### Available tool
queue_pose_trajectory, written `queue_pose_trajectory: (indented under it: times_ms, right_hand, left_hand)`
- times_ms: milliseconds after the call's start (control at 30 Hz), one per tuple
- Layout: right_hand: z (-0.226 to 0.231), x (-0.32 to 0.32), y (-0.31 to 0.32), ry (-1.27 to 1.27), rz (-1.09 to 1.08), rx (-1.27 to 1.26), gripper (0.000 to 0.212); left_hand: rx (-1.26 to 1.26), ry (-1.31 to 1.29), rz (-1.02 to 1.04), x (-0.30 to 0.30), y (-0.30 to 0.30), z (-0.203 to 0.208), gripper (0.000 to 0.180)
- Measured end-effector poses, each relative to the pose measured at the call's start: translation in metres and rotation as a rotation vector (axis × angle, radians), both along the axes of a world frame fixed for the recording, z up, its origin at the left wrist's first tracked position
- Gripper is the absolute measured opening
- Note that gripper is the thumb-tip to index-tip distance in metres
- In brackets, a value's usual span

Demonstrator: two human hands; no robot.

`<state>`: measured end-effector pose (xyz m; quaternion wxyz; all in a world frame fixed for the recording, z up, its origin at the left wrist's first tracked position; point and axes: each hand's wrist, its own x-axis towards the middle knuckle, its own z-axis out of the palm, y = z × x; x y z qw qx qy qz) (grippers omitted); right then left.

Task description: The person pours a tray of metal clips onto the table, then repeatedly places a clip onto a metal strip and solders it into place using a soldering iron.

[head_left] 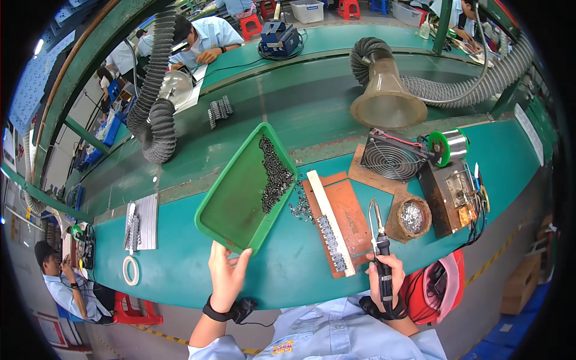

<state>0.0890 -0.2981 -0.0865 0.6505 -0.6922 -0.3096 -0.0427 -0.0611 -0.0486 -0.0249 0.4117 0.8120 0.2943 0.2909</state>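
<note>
My left hand (227, 270) grips the near corner of a green plastic tray (207, 207), with the thumb by its rim. Small black-and-silver components (276, 177) are heaped along the tray's right side, and loose ones (302, 204) lie on the mat beside it. In my right hand (384, 279) is a soldering iron (382, 249), its tip pointing away from me. Between the hands, a whitish strip (327, 210) lies on a reddish-brown board (348, 210). A row of small grey parts (331, 243) runs along the strip's left edge.
At the right stand a round pot of bright metal bits (413, 217), a fan (391, 157), a solder spool (450, 147) and a soldering station (447, 195). An extraction hood (387, 96) hangs beyond. Leftward lie a tape ring (131, 270) and grey strips (146, 222). Other people work nearby.
</note>
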Motion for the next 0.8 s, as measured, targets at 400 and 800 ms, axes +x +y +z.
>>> queue_pose_trajectory:
  times_ms: [400, 800]
  right_hand:
    - [0.001, 0.000, -0.001, 0.000, 0.004, -0.017, 0.031]
    - [-0.001, 0.000, -0.001, -0.013, 0.003, -0.014, 0.031]
  left_hand:
    - [0.140, 0.069, 0.018, -0.009, -0.013, -0.013, 0.025]
    - [0.338, 0.136, 0.047, -0.010, -0.016, -0.012, 0.009]
